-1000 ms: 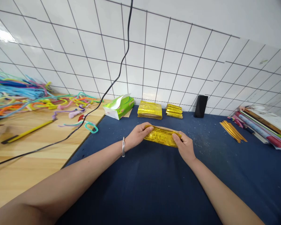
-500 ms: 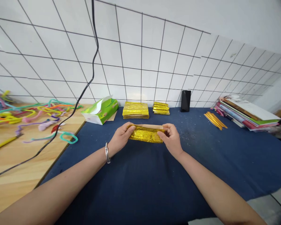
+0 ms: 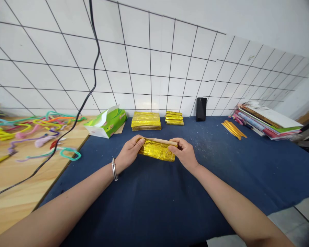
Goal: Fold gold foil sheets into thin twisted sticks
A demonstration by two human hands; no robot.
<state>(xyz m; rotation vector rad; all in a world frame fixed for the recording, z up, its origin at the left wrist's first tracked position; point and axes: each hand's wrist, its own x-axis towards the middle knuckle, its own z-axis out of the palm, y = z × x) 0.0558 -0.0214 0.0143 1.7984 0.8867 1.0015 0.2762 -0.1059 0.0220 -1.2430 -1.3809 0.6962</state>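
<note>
Left hand (image 3: 128, 152) and right hand (image 3: 184, 154) both pinching ends of crinkled gold foil sheet (image 3: 157, 150), held just above dark blue cloth mat (image 3: 170, 206). Green tissue box (image 3: 106, 121) beyond left hand, print unreadable. Bare mat toward near edge.

Desk (image 3: 28, 185) with blue cloth (image 3: 170, 206); along back edge: tissue box (image 3: 105, 122), gold foil stacks (image 3: 146, 120), black phone (image 3: 201, 109); pipe cleaners (image 3: 36, 127) far left.

two bare forearms, no sleeves, a silver bangle (image 3: 114, 169) on the left wrist
</note>
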